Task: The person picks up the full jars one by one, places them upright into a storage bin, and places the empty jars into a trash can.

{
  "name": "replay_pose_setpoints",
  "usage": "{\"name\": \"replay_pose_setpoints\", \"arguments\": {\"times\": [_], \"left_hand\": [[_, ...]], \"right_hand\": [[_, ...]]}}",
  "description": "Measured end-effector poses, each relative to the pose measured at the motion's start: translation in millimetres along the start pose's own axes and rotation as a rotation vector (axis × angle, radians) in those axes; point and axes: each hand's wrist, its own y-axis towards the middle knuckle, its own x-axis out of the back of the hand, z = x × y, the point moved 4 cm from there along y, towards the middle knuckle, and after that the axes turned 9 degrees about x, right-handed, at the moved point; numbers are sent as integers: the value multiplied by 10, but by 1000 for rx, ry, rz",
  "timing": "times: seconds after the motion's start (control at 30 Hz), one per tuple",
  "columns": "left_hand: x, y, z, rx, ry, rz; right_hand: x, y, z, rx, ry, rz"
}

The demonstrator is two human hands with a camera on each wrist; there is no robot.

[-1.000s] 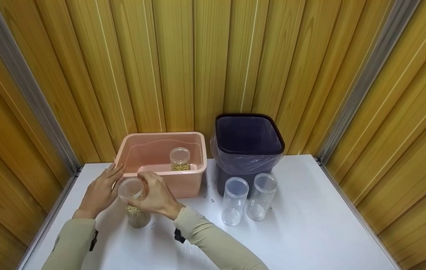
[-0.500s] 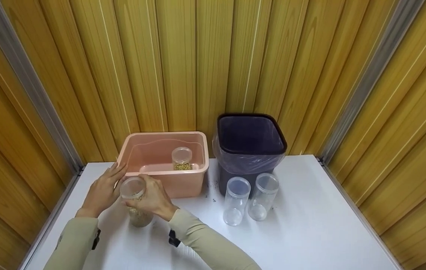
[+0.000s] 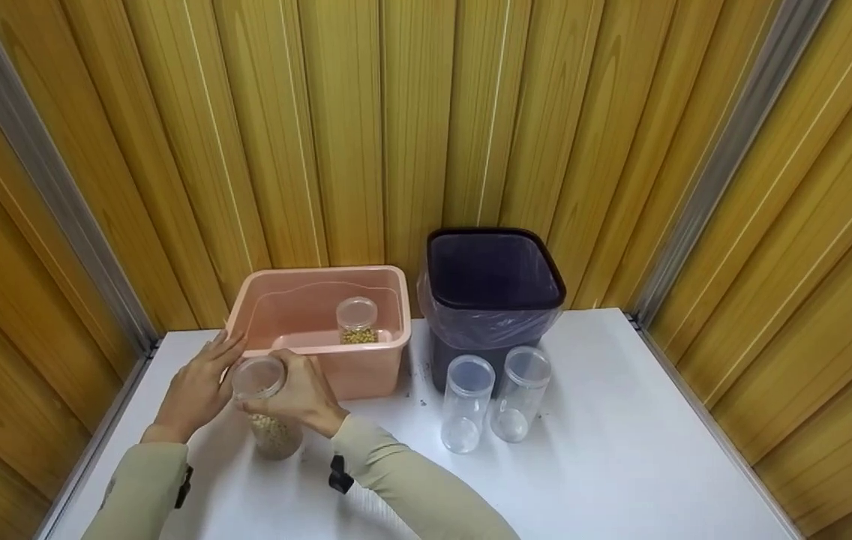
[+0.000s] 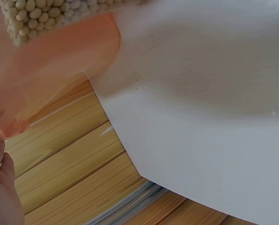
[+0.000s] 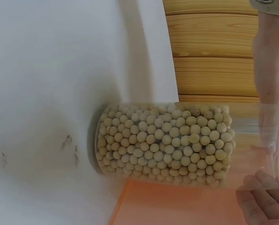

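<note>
My right hand point(image 3: 302, 394) grips a clear plastic jar point(image 3: 274, 436) near its lidded top. Pale round beans point(image 5: 163, 145) fill the lower part of that jar, which stands upright on the white table in front of the pink basin point(image 3: 362, 375). Fingertips of the right hand point(image 5: 266, 199) show at the lid end in the right wrist view. My left hand point(image 3: 190, 394) lies at the basin's front left corner, fingers extended along the rim; in the left wrist view, part of this hand point(image 4: 6, 192) touches the rim.
Inside the basin stands a second jar point(image 3: 358, 319) with yellowish beans. To the right is a dark bin point(image 3: 463, 360) lined with a thin bag. Two jars without beans, a left one point(image 3: 466, 405) and a right one point(image 3: 522, 394), stand before it. Wood-patterned walls enclose the table.
My right hand has shifted slightly round the jar's top, its wrist turning a little leftward. The left hand keeps its place at the basin corner, and the jar stays where it stood.
</note>
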Motion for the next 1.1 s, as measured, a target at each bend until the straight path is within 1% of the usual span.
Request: {"name": "replay_pose_setpoints", "arguments": {"times": [0.07, 0.17, 0.27, 0.37, 0.47, 0.53, 0.6, 0.7, 0.8, 0.93, 1.1], "left_hand": [[6, -8, 12, 10, -9, 9], [23, -5, 22, 3, -14, 13], [46, 10, 26, 4, -14, 17], [66, 30, 30, 27, -13, 26], [68, 46, 26, 51, -17, 39], [55, 50, 23, 51, -20, 40], [40, 46, 18, 36, -17, 29], [18, 33, 8, 7, -10, 7], [4, 15, 0, -12, 2, -10], [2, -1, 3, -14, 10, -7], [-3, 1, 10, -3, 10, 16]], "right_hand": [[27, 20, 34, 6, -29, -2], [84, 61, 102, 18, -81, -9], [149, 111, 185, 26, -104, -6], [225, 163, 261, 30, -109, -1], [323, 224, 326, 59, -133, -9], [399, 257, 371, 80, -147, -11], [473, 294, 415, 102, -138, -13], [587, 353, 487, 121, -88, -11], [709, 440, 571, 127, -60, -28], [875, 592, 703, 135, -65, -48], [1055, 781, 851, 133, -71, -44]]}}
